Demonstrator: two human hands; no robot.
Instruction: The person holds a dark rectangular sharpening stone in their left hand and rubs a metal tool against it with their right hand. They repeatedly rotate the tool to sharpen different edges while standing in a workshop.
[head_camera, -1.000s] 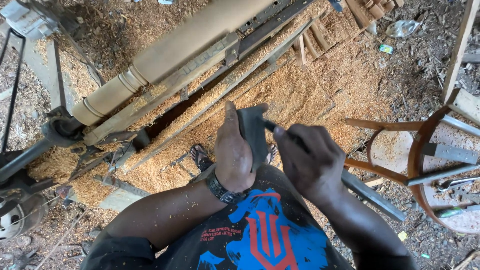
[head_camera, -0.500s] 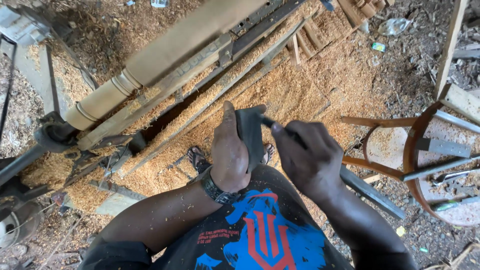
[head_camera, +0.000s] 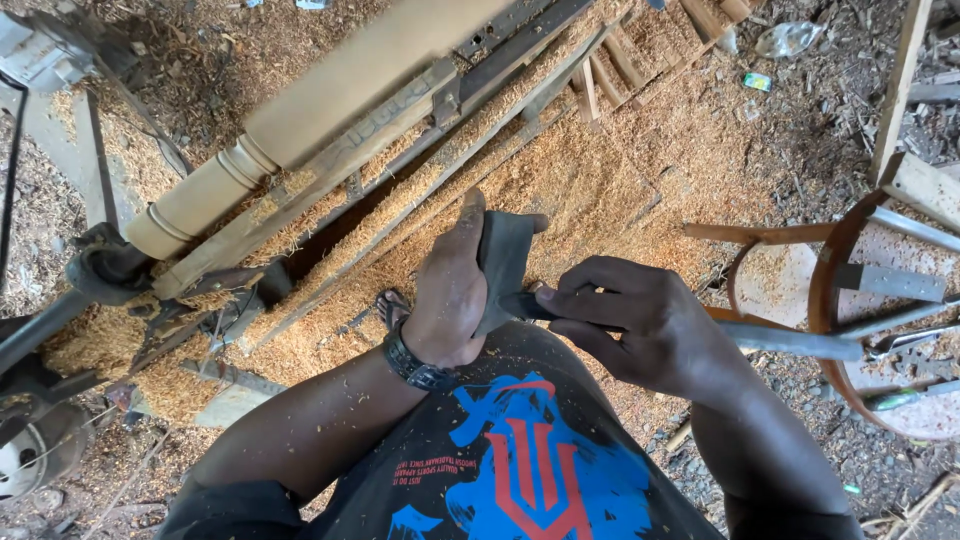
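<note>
Gripping a dark flat stone (head_camera: 503, 262) in left-hand fingers (head_camera: 455, 290), right-hand fingers (head_camera: 610, 315) closed around a metal chisel (head_camera: 790, 341) touching it.

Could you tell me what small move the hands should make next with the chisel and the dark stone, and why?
Probably slide the chisel tip along the dark flat stone: the left hand holds the stone upright, and the right hand presses the chisel's tip against its face, apparently in a sharpening pose.

lathe (head_camera: 300, 215): carries a pale turned wooden post (head_camera: 330, 95) (blurred) | sawdust (head_camera: 600, 190): heaped under it | round stool (head_camera: 860, 300): right, metal tools (head_camera: 890, 285) lying on it
</note>
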